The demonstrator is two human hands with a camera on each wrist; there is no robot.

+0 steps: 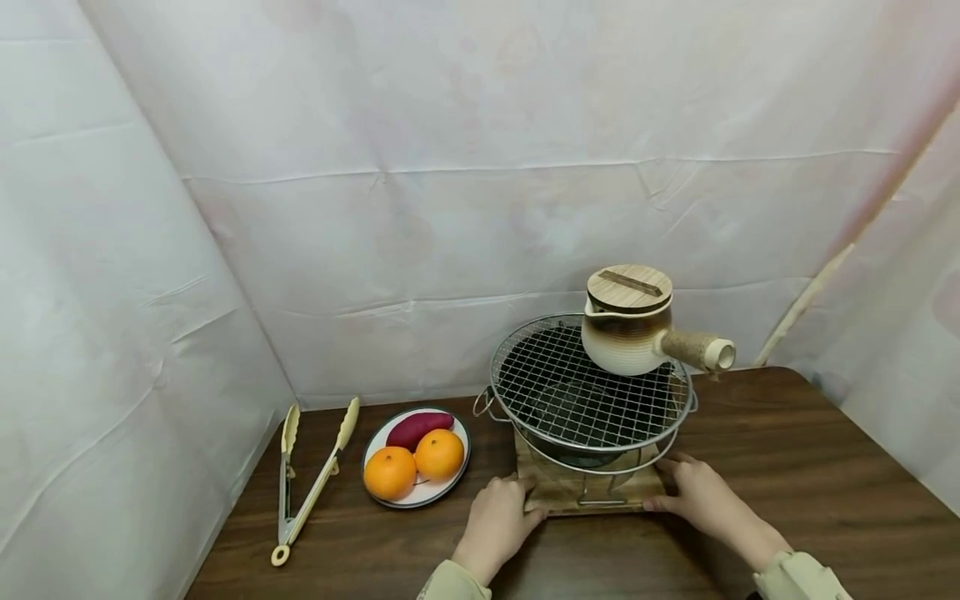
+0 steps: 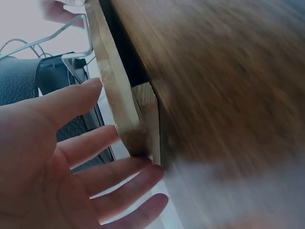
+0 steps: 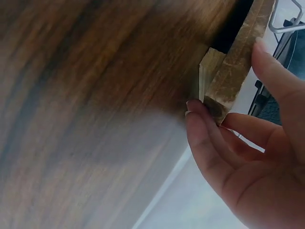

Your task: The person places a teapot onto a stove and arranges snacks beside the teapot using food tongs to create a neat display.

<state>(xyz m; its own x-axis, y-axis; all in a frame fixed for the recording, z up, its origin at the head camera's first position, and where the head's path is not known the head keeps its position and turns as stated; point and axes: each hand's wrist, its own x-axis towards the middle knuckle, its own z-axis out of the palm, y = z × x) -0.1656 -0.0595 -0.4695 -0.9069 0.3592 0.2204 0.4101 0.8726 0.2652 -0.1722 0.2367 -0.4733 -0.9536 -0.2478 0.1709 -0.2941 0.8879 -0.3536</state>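
A wooden board (image 1: 558, 497) with wooden feet beneath bears a round grill stove with a wire mesh grate (image 1: 577, 408). At the board's left front corner my left hand (image 1: 497, 523) grips it, thumb at the front edge and fingers along the side. My right hand (image 1: 701, 500) holds the opposite front corner; in the right wrist view its fingertips (image 3: 195, 107) lie at the wooden foot (image 3: 208, 69), with the thumb on the board's edge. A cream and brown teapot (image 1: 626, 346) with a wooden lid (image 1: 630, 287) and a rope-wrapped handle (image 1: 686, 348) sits at the grate's back right.
Left of the board, a plate (image 1: 422, 497) holds two oranges (image 1: 439, 454) and a purple sweet potato (image 1: 416, 427). Spread tongs (image 1: 309, 500) with cream tips lie at the far left of the brown wooden table (image 1: 817, 492). A pale curtain (image 1: 450, 208) hangs behind.
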